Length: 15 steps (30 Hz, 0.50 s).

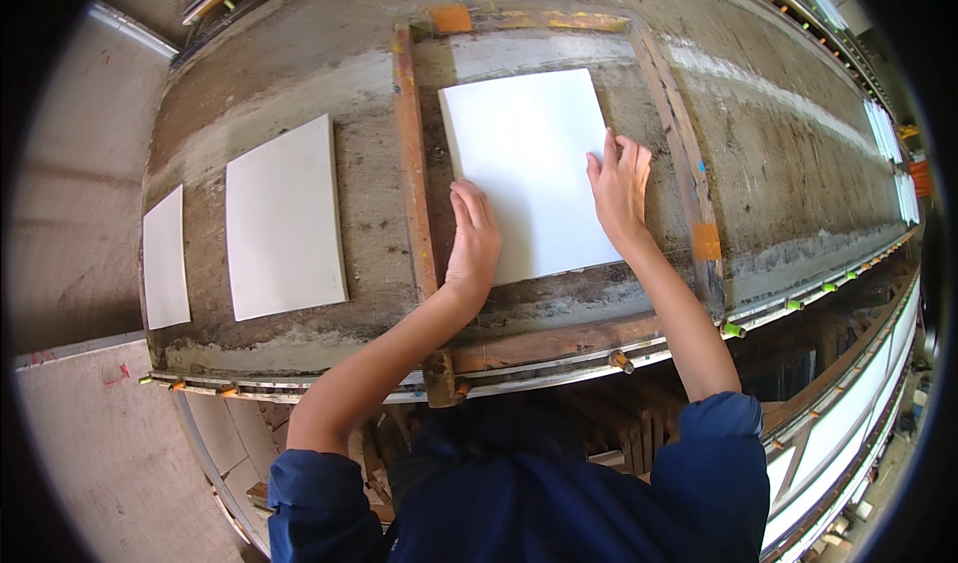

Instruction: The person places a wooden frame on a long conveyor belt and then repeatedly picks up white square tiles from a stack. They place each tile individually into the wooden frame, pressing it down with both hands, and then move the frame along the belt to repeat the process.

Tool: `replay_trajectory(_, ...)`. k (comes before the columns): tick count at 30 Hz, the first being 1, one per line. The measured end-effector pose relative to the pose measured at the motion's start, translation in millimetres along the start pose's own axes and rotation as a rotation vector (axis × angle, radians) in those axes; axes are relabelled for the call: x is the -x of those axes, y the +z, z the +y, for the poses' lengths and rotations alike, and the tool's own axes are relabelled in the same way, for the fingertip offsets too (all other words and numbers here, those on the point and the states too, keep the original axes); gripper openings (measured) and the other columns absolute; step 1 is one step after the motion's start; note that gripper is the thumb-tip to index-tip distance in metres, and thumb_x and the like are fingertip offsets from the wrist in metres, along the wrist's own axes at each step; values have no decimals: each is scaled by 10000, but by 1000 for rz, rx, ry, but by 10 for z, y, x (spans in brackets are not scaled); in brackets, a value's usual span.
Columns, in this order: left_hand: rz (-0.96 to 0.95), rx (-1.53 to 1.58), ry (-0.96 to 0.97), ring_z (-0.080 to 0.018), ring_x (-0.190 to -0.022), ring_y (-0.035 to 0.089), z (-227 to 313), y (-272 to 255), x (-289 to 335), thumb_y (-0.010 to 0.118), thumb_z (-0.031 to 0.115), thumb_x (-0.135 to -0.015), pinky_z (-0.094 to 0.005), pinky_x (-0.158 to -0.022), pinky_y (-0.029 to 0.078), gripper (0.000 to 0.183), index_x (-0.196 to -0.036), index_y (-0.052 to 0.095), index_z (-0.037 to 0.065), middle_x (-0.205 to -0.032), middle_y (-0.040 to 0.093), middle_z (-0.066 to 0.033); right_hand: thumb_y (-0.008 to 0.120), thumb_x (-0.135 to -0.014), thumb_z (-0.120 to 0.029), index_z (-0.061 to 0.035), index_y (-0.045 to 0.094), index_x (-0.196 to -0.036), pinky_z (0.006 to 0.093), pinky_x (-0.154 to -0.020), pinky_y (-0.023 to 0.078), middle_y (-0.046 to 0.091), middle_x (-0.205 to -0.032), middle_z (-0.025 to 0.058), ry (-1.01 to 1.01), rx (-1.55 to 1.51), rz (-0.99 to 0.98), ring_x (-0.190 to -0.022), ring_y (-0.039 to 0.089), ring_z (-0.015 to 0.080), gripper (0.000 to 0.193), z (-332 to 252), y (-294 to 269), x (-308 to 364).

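A white rectangular sheet [534,164] lies inside a wooden frame [409,154] on a long worktable. My left hand [473,239] is at the sheet's lower left edge, its fingers bent and held close together against it. At the opposite edge my right hand [621,184] grips the upper right side, thumb toward the white surface and fingers curled. The undersides of the fingers are hidden. Both hands sit within the frame's outline.
Two more off-white sheets, a larger one [284,219] and a narrower-looking one [166,261], lie left of the frame. Orange tape patches [707,242] mark the frame. Along the table's front edge runs a rail with green pegs [734,330] and a brown peg [621,362].
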<state>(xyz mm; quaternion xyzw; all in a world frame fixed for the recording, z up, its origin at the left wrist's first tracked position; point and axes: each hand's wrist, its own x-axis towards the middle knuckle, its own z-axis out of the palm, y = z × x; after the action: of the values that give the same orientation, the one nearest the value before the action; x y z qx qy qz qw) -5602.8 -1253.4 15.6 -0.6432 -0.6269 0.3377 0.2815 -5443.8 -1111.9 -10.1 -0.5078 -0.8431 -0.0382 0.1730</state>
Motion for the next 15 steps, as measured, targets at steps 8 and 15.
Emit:
replay_trajectory(8,91,538,-204,-192,-790,455,-123,57,-159,583,242,-847,-303,-731,427,259,-851,622,-14,-839,509,-105,467,-938,-233,68,352,-1358,404,-1129,234,305,-1451,205,-391,-49,-48,-1372,251,312,530,-122,82,294)
replay_trajectory(15,88,513,-276,-306,-1426,83,-42,-34,-178,436,397,-920,-469,-1152,41,635,-1374,325,-33,-1488,207,-217,348,-951,-257,71,229,-1414,411,-1158,134,190,-1504,203,-449,-79,-231,-1412,142,311,580,-193,-139,317)
